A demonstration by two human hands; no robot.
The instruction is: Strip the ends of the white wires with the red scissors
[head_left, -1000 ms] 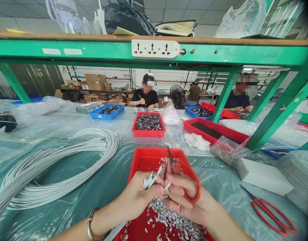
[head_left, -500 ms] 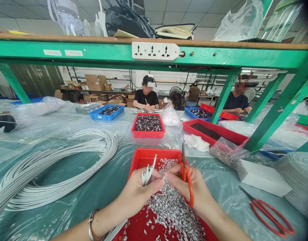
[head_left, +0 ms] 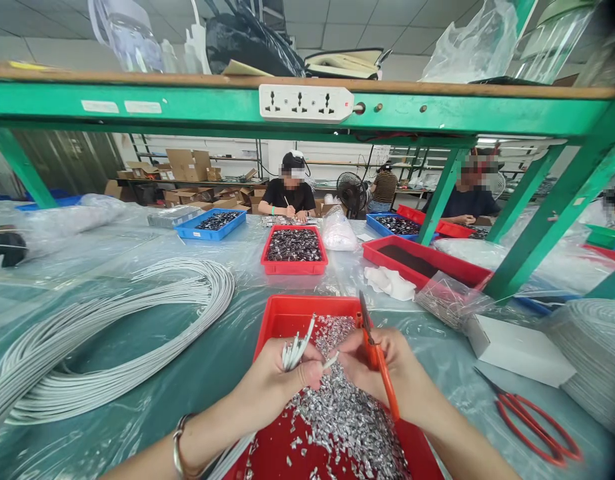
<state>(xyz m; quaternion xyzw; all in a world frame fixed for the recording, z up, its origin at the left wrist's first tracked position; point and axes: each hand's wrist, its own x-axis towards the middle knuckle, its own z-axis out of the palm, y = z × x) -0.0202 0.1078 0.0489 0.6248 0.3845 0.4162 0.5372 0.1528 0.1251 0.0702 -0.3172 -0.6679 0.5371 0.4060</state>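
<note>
Over a red tray (head_left: 286, 308) of small silver metal pieces (head_left: 337, 410), my left hand (head_left: 275, 383) is closed around a bunch of white cables (head_left: 295, 352). One cable end (head_left: 331, 362) sticks out to the right between its thumb and forefinger. My right hand (head_left: 402, 370) holds orange-handled scissors (head_left: 386, 380), blades up and away from me. Its thumb and fingertips are near that cable end; whether they touch it is hard to see. More of the cables run down below my left wrist.
A coil of white cable (head_left: 187, 293) lies at left. At right are a second pair of scissors (head_left: 532, 417), a white box (head_left: 522, 350) and another coil (head_left: 595, 353). A red tray of dark parts (head_left: 294, 268) stands ahead, under a green shelf frame (head_left: 187, 107). Several people sit beyond.
My right fingertips have drawn slightly away from the cable end, which shows more now. The scissors have turned a little in my right hand. The left hand still grips the cables.
</note>
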